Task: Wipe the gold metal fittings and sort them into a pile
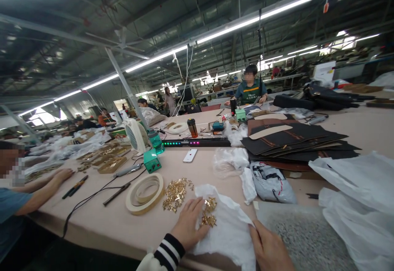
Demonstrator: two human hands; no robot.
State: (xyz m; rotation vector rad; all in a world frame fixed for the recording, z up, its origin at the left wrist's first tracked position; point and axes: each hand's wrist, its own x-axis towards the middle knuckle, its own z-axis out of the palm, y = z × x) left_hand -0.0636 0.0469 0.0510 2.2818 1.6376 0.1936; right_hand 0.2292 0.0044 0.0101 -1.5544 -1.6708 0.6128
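Note:
My left hand (190, 222) lies with fingers stretched out and thumb apart at the left side of a thin white wrapping sheet (226, 230). Small gold metal fittings (209, 211) rest on the sheet just beyond its thumb and fingers. A bigger pile of gold fittings (176, 194) sits on the table to the left, past the fingertips. My right hand (271, 247) is closed on the sheet's right edge, pinching it between thumb and fingers. The sheet is crumpled, and its near edge hangs toward me.
Rolls of tape (131, 199), a green control box (152, 161) and a white phone (190, 155) lie on the table (101, 217). Dark flat panels (289, 137) are stacked at right, near a grey speckled slab (308, 234). A co-worker's hand (64, 175) rests at left.

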